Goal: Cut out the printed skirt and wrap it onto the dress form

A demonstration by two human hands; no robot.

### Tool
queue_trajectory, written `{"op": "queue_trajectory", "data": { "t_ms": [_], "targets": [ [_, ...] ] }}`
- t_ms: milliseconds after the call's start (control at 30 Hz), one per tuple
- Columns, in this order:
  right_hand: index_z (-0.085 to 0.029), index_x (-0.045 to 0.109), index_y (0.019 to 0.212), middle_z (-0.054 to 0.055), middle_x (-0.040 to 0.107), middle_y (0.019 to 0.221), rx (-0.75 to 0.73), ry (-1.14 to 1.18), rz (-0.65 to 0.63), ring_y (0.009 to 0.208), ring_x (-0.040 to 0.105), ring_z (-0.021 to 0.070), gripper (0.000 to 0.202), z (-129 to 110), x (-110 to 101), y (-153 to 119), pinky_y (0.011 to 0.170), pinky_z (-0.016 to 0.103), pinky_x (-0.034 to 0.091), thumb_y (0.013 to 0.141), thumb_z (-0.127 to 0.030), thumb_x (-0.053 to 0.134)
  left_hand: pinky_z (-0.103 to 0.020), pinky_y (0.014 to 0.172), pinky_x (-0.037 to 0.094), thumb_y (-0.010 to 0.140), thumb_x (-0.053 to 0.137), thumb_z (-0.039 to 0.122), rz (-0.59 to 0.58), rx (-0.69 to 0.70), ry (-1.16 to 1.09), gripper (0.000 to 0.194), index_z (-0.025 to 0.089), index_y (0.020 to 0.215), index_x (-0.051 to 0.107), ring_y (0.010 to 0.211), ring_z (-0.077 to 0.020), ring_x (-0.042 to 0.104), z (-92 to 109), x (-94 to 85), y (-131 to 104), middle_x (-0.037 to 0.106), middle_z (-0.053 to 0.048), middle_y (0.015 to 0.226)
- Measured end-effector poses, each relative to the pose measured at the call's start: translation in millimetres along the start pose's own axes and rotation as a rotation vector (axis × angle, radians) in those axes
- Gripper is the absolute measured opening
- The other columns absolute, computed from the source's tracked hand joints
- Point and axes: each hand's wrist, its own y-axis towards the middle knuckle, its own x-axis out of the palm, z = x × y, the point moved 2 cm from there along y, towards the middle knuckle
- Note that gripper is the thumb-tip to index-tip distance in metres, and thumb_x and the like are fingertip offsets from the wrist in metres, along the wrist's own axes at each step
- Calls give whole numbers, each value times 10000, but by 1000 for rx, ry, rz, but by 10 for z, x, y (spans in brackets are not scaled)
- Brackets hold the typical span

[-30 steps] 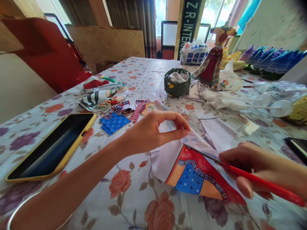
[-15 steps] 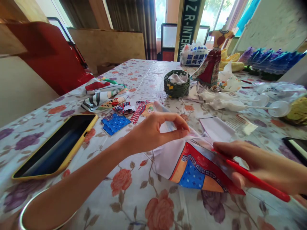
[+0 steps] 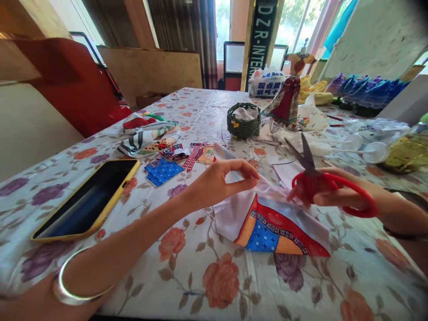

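Note:
My left hand (image 3: 230,178) pinches the upper edge of a printed piece of fabric (image 3: 267,234), white with a red, blue and orange pattern. The fabric hangs down from the pinch toward the tablecloth. In my right hand (image 3: 347,194) are red-handled scissors (image 3: 309,162), raised above the fabric's right side with the blades parted and pointing up and away. The blades are apart from the fabric. Beyond my left hand lie a blue patterned cut-out (image 3: 163,171) and a cut-out with a red-and-white strip (image 3: 203,154).
A phone in a yellow case (image 3: 90,196) lies at the left. Folded printed cloth (image 3: 150,136) is behind it. Farther back stand a green woven basket (image 3: 243,127) and a small dressed figure (image 3: 290,93). Clear plastic packaging (image 3: 377,129) is at the right.
My right hand has lifted the scissors off the fabric and turned them, so the blades now point up and stand apart. My left hand keeps its pinch.

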Motion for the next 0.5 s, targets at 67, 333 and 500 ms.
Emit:
{"op": "queue_trajectory", "data": {
  "t_ms": [67,333,500],
  "targets": [
    [-213,635,841,37,685,853,-28,52,82,803,630,195,243,5,104,80,687,285,490,652,-329,733,-225,775,449,767,616,258,31,14,-24,119,159,831,631,792,-101,580,17,38,-10,639,-10,815],
    [-225,582,860,-26,586,751,-117,126,128,677,553,125,224,-152,554,224,611,250,465,681,-255,714,-241,759,463,732,658,250,128,68,-55,106,155,773,632,749,-111,590,192,156,-76,650,-11,778],
    [-209,552,768,-58,511,678,-221,98,197,605,472,91,215,-270,654,311,552,223,393,650,-197,731,-277,821,450,750,640,275,201,81,-57,118,169,801,647,839,-139,596,218,162,-100,669,-29,858]
  ]
}}
